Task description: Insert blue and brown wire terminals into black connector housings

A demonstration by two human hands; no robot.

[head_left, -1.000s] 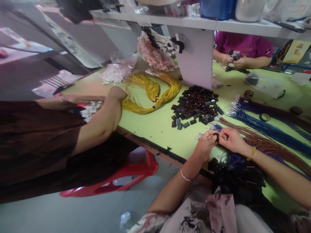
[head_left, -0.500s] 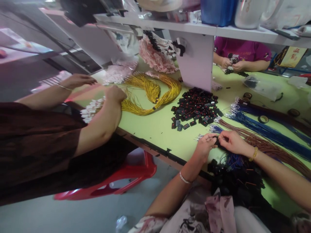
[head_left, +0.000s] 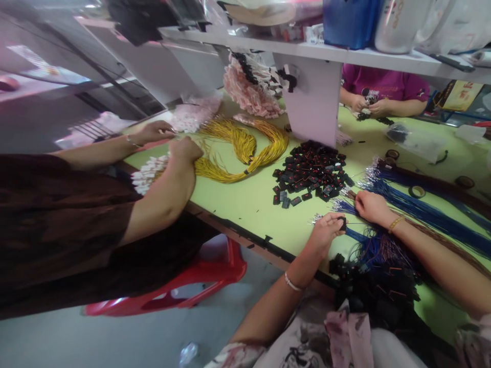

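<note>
My left hand (head_left: 326, 232) pinches a small black plastic connector (head_left: 342, 223) near the table's front edge. Up and to its right, my right hand (head_left: 372, 208) has its fingers closed at the silver-tipped end of the brown wires (head_left: 348, 192); how many wires it grips, I cannot tell. Blue wires (head_left: 342, 206) with metal tips lie between and below the two hands. A heap of loose black connectors (head_left: 310, 171) lies just beyond my hands. Assembled black connectors with wires (head_left: 378, 289) pile up at the table edge by my lap.
At the left, a co-worker's hands (head_left: 186, 151) work beside yellow wire bundles (head_left: 268, 145) and white connectors (head_left: 149, 174). Across the table another person (head_left: 383, 92) handles small parts. Tape rolls (head_left: 416, 191) and more blue wires (head_left: 433, 212) lie right. A shelf panel (head_left: 312, 105) stands behind the heap.
My right hand has left the connector and moved up to the brown wires' tips. My left hand stays in place holding the connector. The left co-worker's far hand has shifted right.
</note>
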